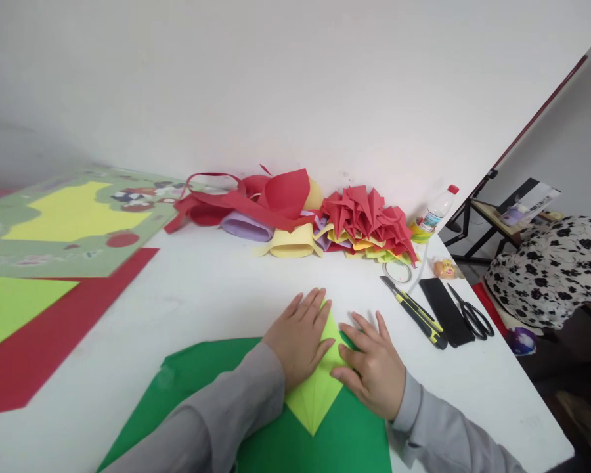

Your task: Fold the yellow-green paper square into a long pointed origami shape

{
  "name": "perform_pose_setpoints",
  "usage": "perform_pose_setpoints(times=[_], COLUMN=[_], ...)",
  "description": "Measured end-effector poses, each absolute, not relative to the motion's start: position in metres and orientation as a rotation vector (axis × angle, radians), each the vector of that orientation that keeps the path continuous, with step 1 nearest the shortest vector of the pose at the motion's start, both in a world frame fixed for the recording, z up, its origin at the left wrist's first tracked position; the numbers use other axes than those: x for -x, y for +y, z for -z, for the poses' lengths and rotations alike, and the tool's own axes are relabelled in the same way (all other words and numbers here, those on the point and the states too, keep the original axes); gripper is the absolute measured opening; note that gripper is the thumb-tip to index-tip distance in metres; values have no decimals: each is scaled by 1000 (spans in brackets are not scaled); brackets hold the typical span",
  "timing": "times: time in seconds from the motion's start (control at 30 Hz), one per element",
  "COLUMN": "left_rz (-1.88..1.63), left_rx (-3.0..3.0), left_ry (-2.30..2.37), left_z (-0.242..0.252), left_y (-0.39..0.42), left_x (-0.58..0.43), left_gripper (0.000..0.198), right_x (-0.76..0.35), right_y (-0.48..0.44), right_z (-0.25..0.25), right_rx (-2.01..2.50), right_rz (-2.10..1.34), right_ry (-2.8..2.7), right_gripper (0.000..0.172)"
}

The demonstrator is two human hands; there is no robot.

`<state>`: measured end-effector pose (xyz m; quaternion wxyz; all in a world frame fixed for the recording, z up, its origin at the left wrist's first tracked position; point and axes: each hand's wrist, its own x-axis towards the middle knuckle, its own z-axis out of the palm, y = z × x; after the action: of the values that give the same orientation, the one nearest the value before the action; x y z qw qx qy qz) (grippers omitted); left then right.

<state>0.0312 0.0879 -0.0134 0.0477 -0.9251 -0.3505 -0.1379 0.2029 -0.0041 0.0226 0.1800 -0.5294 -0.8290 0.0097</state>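
Right now the left hand (298, 335) and right hand (374, 368) lie flat, pressing the folded lime paper (314, 397), one on each side of its front-to-back crease, atop the green sheet (201, 378) at the front edge of the desk (226, 289).

This is a paper-craft workspace, plain like a classroom or hobby room. A white table (217, 289) stands against a bare white wall (295, 79). Curled paper rolls (256, 203) lie at twelve o'clock, and a heap of folded red paper shapes (369, 220) at one o'clock. Large coloured sheets are spread about: a green sheet (354, 440) at six o'clock, a red sheet (44, 355) at nine and a printed board (69, 223) at ten. A utility knife (414, 312), scissors (473, 315) and a tape roll (398, 271) lie at three o'clock. A black-framed desk (492, 220) stands beyond at two o'clock.
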Motion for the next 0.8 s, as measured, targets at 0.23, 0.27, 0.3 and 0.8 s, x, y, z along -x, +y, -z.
perform_pose_setpoints(times=[0.23, 0.27, 0.3, 0.8], left_rz=[373, 375, 377, 412], left_rx=[2828, 2829, 2829, 2852], left_ry=[-1072, -1071, -1071, -1093], left_z=[9, 9, 9, -3], left_y=[88, 88, 88, 30], left_x=[-32, -32, -31, -12], left_gripper=[66, 68, 69, 83], right_x=[-202, -202, -202, -201], right_y=[-4, -3, -3, 0], right_z=[-23, -24, -24, -26], right_rx=[1435, 1432, 1431, 1479], right_rz=[5, 12, 23, 74], right_ry=[-2374, -2371, -2367, -2369], right_gripper=[23, 23, 22, 24])
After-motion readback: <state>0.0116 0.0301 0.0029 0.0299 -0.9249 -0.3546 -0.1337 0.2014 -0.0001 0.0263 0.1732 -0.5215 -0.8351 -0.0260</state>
